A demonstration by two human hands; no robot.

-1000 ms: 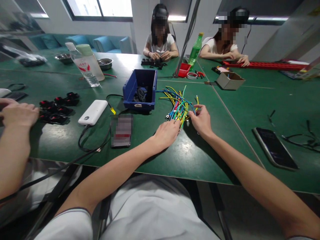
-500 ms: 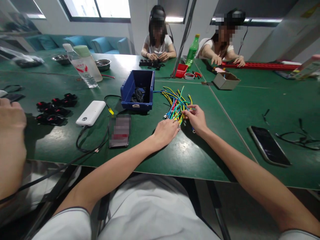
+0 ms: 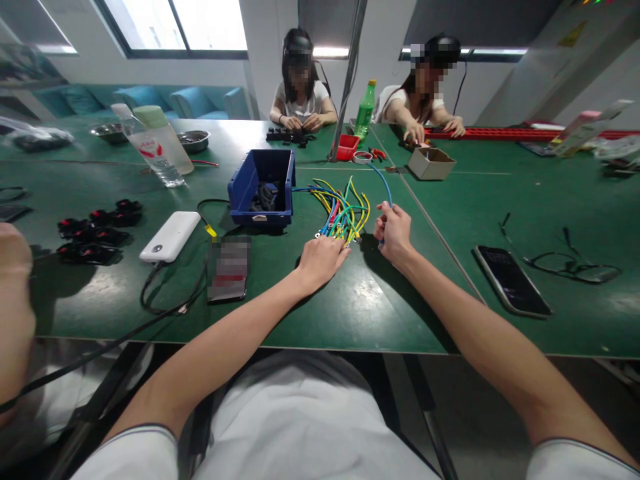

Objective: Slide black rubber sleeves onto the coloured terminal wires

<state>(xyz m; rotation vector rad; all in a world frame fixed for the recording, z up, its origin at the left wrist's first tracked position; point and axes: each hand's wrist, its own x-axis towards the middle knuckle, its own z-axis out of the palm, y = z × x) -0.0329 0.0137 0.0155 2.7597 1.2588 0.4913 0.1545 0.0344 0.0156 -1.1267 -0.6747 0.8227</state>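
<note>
Blue wire [image 3: 385, 180] drawn aside — right fingers [image 3: 385, 212] gripping, left fingers [image 3: 341, 253] on bundle [image 3: 345, 214]

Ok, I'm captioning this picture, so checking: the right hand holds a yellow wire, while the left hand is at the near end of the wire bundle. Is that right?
Not quite: the wire in the right hand is blue, as the head view shows. The left hand is at the near end of the wire bundle.
</note>
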